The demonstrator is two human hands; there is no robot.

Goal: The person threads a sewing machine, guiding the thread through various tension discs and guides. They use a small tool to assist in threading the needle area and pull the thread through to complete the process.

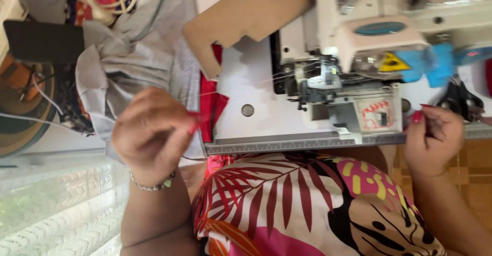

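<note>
my left hand [154, 133] pinches a thin red thread [197, 114] between pressed fingertips, just at nine o'clock of the crumpled red cloth [212, 105]. my right hand [433, 138], at three o'clock of the hard white sewing machine [353, 56], curls loosely; its grip i cannot tell. soft grey fabric [138, 56] bunches at eleven.

White sewing machine [359, 56], blue trim and yellow warning sticker. Red fabric [210, 102] beside grey cloth [138, 51]. Tan cardboard template [246, 15]. Dress [307, 205]: leaf print (maroon, pink, yellow, black on cream). Red nails. Black scissors [461, 99].
</note>
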